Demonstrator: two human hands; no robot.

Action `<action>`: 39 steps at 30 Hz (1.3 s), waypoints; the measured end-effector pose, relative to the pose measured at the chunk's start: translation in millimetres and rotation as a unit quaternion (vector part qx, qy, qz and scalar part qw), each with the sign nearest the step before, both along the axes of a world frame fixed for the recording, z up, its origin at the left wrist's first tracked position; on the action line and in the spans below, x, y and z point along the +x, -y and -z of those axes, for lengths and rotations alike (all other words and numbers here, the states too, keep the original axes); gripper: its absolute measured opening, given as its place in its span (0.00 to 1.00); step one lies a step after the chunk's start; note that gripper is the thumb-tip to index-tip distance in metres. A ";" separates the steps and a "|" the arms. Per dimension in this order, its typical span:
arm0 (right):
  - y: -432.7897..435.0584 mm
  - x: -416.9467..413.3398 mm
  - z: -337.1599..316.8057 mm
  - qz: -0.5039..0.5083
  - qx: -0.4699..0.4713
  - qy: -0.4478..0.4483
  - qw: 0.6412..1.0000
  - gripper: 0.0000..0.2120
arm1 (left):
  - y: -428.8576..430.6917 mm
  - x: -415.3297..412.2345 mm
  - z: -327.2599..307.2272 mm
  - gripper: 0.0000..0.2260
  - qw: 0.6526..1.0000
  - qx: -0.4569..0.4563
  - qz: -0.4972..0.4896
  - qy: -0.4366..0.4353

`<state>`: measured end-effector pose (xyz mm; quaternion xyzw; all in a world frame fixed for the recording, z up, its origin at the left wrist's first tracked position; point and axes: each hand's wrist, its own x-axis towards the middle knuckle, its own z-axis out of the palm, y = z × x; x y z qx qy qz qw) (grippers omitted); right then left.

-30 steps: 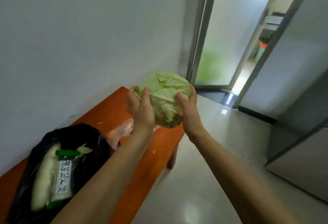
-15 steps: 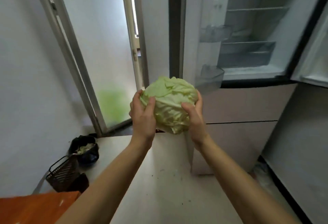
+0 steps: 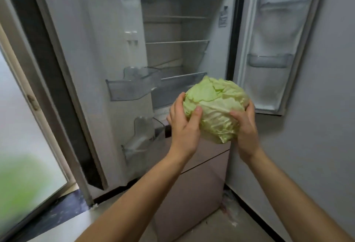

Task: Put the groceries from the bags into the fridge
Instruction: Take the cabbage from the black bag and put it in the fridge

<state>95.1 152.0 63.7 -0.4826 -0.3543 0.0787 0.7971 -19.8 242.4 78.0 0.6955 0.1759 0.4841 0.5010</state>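
Both hands (image 3: 215, 126) clasping round cabbage (image 3: 216, 107), cut stem end toward camera, before open fridge (image 3: 172, 53)

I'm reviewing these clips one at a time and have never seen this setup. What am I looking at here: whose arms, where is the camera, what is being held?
There is no machine here. A person wears a wide-angle camera on the head, looking forward and down, so the bare arms are their own. The left hand and right hand hold a pale green cabbage between them, one on each side. Ahead stands the fridge with both upper doors open; the shelves in view look bare. The cabbage is not yet inside.
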 end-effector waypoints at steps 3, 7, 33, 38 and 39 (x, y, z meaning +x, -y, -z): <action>-17.6 60.6 -1.5 0.015 0.017 -0.001 1.000 0.32 | -20.8 64.3 -5.1 0.30 1.000 0.023 0.019 -0.009; -54.4 144.6 3.0 0.006 0.023 0.008 1.000 0.32 | -56.4 148.2 -2.7 0.29 0.999 0.031 0.010 -0.005; -425.1 434.8 -58.3 -0.081 -0.223 0.216 0.947 0.72 | -429.3 417.2 -45.0 0.23 0.982 -0.159 -0.100 0.013; -488.2 465.7 -69.1 -0.054 -0.234 0.203 0.949 0.72 | -490.1 450.3 -60.9 0.12 0.981 -0.161 -0.111 -0.009; -498.7 469.8 -70.2 -0.048 -0.229 0.205 0.950 0.72 | -504.5 456.7 -63.4 0.10 0.979 -0.161 -0.124 -0.019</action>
